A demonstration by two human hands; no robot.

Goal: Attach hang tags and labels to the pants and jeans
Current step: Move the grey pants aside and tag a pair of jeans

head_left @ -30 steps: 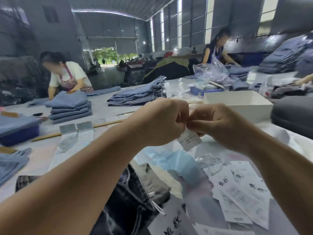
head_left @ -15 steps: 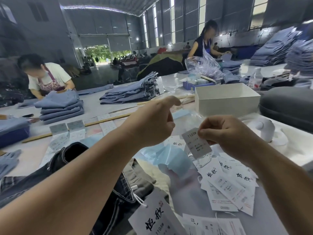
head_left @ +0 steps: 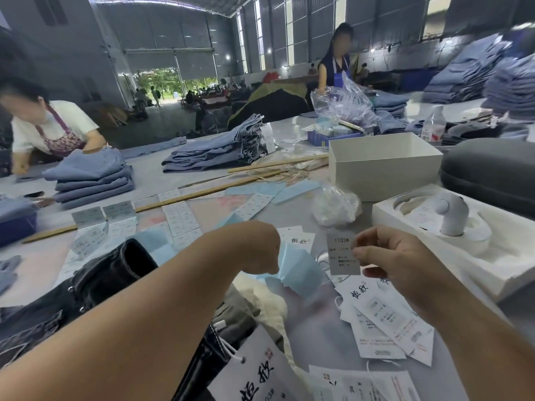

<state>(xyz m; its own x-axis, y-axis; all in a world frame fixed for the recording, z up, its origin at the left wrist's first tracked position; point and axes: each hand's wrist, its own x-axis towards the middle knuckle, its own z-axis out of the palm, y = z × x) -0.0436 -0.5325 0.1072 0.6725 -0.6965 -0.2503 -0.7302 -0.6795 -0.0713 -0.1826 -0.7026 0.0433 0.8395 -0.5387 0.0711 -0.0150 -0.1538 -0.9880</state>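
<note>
My right hand [head_left: 388, 264] pinches a small grey label [head_left: 343, 254] printed "1103#" between thumb and fingertips, holding it upright above the table. My left hand [head_left: 254, 247] is bent downward just above a light blue sheet [head_left: 301, 273], a short gap left of the label; its fingers are hidden behind the back of the hand. Dark jeans [head_left: 101, 282] lie bunched under my left forearm, and a white hang tag [head_left: 257, 369] hangs from them on a string. A loose pile of white hang tags [head_left: 388, 325] lies under my right hand.
Label sheets [head_left: 179, 218] and wooden sticks [head_left: 162, 202] lie ahead. A white box [head_left: 385, 175], a small plastic bag [head_left: 335, 206] and a white foam tray [head_left: 492, 256] stand to the right. Folded blue jeans stacks [head_left: 92, 178] [head_left: 220, 151] and two workers are beyond.
My hands have come apart. The left hand has dropped toward the blue sheet, while the right hand keeps the small label and has turned it upright.
</note>
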